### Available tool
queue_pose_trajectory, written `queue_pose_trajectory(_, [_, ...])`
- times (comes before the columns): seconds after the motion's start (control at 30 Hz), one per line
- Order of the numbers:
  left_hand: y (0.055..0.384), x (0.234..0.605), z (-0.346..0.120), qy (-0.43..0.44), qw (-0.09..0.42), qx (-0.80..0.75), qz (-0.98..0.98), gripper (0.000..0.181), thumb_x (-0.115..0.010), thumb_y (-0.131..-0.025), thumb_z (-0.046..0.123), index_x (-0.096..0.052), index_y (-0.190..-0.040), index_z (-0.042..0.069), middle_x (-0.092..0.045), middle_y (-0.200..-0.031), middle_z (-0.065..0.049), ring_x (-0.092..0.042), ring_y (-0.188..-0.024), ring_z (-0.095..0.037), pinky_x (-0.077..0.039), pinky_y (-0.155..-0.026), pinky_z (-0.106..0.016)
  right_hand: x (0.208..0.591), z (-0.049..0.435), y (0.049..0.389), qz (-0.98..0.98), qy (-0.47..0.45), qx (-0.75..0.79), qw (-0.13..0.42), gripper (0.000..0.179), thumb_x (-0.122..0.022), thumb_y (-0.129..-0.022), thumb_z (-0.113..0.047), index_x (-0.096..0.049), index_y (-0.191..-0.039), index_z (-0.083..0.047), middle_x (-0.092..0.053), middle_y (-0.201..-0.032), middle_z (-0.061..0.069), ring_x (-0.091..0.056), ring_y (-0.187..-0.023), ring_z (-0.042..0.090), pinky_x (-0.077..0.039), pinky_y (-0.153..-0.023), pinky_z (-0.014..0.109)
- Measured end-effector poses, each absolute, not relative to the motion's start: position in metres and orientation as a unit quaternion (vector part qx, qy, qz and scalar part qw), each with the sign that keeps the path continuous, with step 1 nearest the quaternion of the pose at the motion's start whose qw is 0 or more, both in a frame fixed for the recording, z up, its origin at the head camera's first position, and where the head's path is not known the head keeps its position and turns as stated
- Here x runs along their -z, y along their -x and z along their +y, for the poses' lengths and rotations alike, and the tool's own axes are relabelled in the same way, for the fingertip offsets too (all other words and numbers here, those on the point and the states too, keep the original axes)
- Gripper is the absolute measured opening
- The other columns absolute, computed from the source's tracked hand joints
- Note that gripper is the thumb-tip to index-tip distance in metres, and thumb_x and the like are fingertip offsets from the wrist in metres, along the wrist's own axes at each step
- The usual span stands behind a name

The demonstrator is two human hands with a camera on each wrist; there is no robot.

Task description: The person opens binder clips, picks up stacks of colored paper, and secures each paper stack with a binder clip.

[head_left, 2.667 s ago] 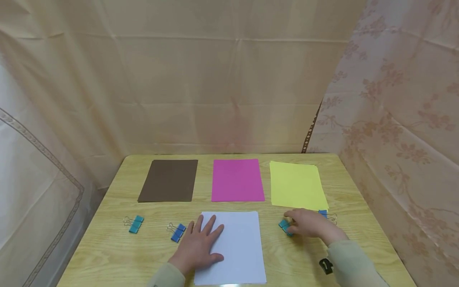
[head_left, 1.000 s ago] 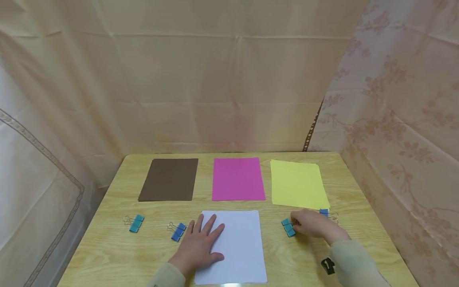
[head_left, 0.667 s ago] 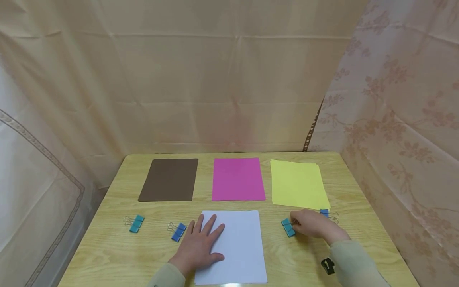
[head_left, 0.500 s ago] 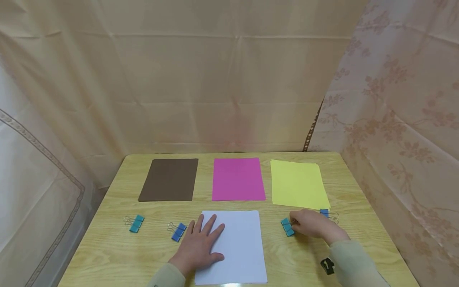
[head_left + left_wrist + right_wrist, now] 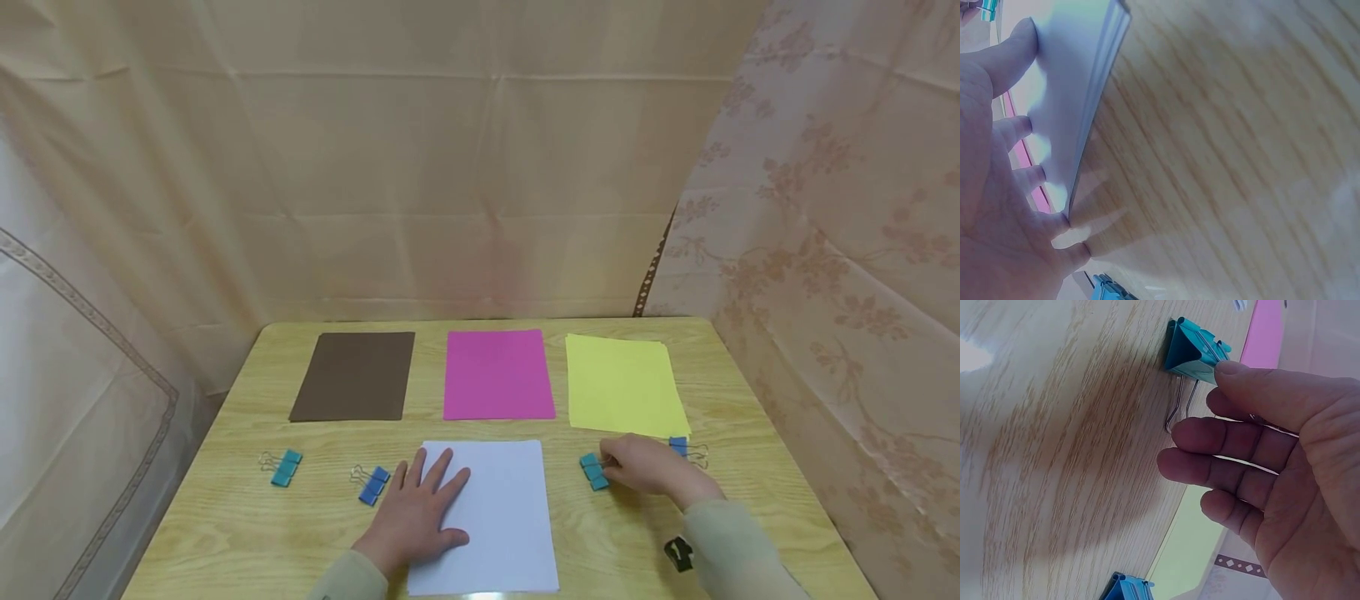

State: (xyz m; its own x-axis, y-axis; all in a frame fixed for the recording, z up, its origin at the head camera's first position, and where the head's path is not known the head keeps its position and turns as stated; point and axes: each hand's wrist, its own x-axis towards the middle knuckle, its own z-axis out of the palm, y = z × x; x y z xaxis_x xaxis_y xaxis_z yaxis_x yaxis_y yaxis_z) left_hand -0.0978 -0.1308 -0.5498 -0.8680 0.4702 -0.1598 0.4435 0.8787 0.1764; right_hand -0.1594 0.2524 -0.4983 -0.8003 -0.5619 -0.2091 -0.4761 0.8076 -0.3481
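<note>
My left hand [image 5: 416, 517] lies flat with spread fingers on the left part of a stack of white paper [image 5: 506, 508]. In the left wrist view its fingertips press near the layered edge of the paper [image 5: 1069, 94]. To the right of the stack, my right hand [image 5: 648, 467] pinches a teal binder clip [image 5: 594, 472] between thumb and index finger. The right wrist view has the thumb tip against the clip [image 5: 1191, 353], one wire handle [image 5: 1177, 406] hanging free and the other fingers loosely curled. Behind that hand sits a blue binder clip [image 5: 678, 446].
Brown paper [image 5: 352, 375], magenta paper [image 5: 498, 375] and yellow paper [image 5: 626, 383] lie in a row at the back of the wooden table [image 5: 225, 533]. Left of the white stack are another teal binder clip [image 5: 287, 468] and a blue binder clip [image 5: 373, 485]. Curtains surround the table.
My right hand, earlier over the teal binder clip with fingers extended, took hold of its handle side. In the last half second, hand and clip have shifted slightly left. My left hand stays put.
</note>
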Motion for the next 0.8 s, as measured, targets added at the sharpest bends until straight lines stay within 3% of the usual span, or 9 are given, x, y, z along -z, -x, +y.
queue_pose_trajectory(0.8, [0.0963, 0.5472, -0.1303, -0.235, 0.109, -0.069, 0.963, 0.083, -0.060, -0.088, 0.071, -0.040, -0.158, 0.030, -0.027, -0.167, -0.009, -0.020, -0.150, -0.052, -0.021, -0.116, -0.070, 0.5018, 0.2491, 0.1600, 0.935, 0.296, 0.150, 0.124, 0.020, -0.072, -0.094, -0.014, -0.057, -0.083, -0.019, -0.052, -0.074, -0.014, -0.042, -0.066, 0.004, -0.041, -0.061, 0.024])
